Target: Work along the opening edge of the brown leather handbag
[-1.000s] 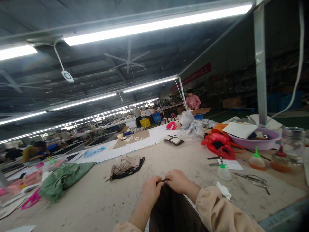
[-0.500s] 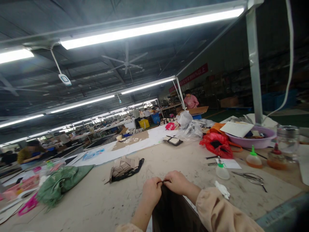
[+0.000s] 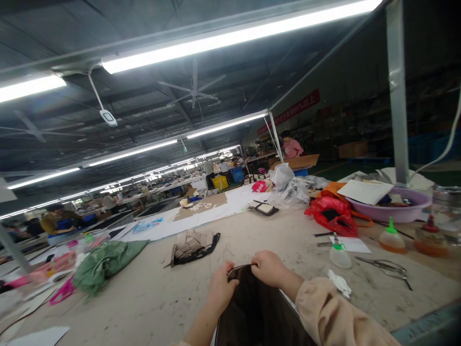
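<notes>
Left hand (image 3: 222, 288) and right hand (image 3: 269, 268) each pinched the top edge of a dark leather piece (image 3: 257, 315), low centre. Its lower part ran off the frame's bottom; fingertips hid behind the edge.

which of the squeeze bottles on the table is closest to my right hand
The small clear bottle with the green cap, just right of your right hand. The two orange-filled bottles sit farther right.

Scissors (image 3: 387, 267), glue bottles (image 3: 340, 255) — purple basin (image 3: 396, 211), green bag (image 3: 104, 262).
</notes>
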`<state>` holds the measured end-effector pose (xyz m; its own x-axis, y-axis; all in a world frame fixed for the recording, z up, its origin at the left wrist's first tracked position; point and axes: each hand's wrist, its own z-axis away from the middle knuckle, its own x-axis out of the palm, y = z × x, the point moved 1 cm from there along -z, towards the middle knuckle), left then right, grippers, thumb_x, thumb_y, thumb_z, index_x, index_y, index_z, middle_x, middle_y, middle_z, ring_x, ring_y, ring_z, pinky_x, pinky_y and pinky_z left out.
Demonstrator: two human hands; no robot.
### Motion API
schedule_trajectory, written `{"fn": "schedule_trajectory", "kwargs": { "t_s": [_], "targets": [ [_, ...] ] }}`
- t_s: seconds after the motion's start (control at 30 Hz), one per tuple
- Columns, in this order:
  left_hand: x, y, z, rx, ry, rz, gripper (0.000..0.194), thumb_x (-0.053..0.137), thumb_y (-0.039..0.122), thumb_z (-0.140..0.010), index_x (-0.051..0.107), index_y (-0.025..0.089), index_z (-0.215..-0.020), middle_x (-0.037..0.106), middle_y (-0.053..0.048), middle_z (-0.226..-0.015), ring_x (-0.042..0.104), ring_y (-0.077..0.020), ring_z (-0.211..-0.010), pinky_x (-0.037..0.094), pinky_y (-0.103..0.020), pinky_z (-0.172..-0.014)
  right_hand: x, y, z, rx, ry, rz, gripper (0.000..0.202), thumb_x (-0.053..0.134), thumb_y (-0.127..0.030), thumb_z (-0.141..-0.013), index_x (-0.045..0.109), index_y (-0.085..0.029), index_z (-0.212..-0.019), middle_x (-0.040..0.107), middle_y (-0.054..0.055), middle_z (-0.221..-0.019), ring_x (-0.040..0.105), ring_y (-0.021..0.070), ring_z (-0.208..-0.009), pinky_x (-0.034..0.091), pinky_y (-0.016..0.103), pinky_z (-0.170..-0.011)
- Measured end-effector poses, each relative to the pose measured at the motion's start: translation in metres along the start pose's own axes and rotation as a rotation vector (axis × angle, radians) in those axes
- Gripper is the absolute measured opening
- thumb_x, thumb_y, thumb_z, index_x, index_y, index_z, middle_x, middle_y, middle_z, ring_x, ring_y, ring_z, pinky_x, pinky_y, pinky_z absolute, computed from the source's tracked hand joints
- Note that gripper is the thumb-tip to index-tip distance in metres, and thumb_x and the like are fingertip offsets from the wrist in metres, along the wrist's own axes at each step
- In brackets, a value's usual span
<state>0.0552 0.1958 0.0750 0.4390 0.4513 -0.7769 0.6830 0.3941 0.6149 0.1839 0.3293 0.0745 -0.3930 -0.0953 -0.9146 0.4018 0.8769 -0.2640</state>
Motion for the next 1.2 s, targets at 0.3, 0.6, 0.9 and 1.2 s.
{"fn": "schedule_trajectory", "kwargs": {
  "t_s": [0.3,0.6,0.9,1.2],
  "targets": [
    [0.003,0.006,-0.009,0.026,-0.044,-0.277,0.027,0.065,0.026,-0.067,0.068,0.023,-0.094,0.07,-0.003,-0.09,0.061,-0.0193,-0.088,0.041,-0.026,-0.073,0.0,0.002,0.001,-0.003,-0.023,0.015,0.027,0.045,-0.023,-0.074,0.072,-0.021,-0.078,0.071,0.007,-0.081,0.062,0.0185,-0.077,0.038,0.026,-0.064],
    [0.009,0.011,-0.018,0.034,-0.051,-0.365,0.015,0.062,0.033,-0.072,0.069,0.021,-0.077,0.066,-0.002,-0.071,0.058,-0.016,-0.071,0.032,-0.025,-0.059,0.001,0.003,0.003,0.019,-0.014,0.009,0.028,0.044,-0.024,-0.074,0.072,-0.021,-0.078,0.071,0.007,-0.082,0.061,0.0185,-0.079,0.038,0.026,-0.065],
    [0.007,0.005,-0.009,0.054,-0.002,-0.186,0.033,0.066,0.018,-0.065,0.056,0.018,-0.096,0.066,-0.001,-0.086,0.058,-0.0157,-0.082,0.037,-0.024,-0.069,-0.004,0.004,0.007,0.008,-0.012,0.012,0.029,0.042,-0.025,-0.077,0.071,-0.021,-0.079,0.071,0.008,-0.083,0.062,0.0193,-0.079,0.039,0.027,-0.066],
    [0.007,0.009,-0.004,0.018,0.009,-0.258,0.018,0.054,0.013,-0.071,0.065,0.018,-0.086,0.069,-0.005,-0.085,0.06,-0.0177,-0.083,0.038,-0.026,-0.071,-0.006,0.003,0.008,-0.008,-0.021,0.033,0.028,0.043,-0.026,-0.079,0.071,-0.02,-0.08,0.07,0.01,-0.083,0.062,0.0213,-0.08,0.041,0.029,-0.069]
  ]
}}
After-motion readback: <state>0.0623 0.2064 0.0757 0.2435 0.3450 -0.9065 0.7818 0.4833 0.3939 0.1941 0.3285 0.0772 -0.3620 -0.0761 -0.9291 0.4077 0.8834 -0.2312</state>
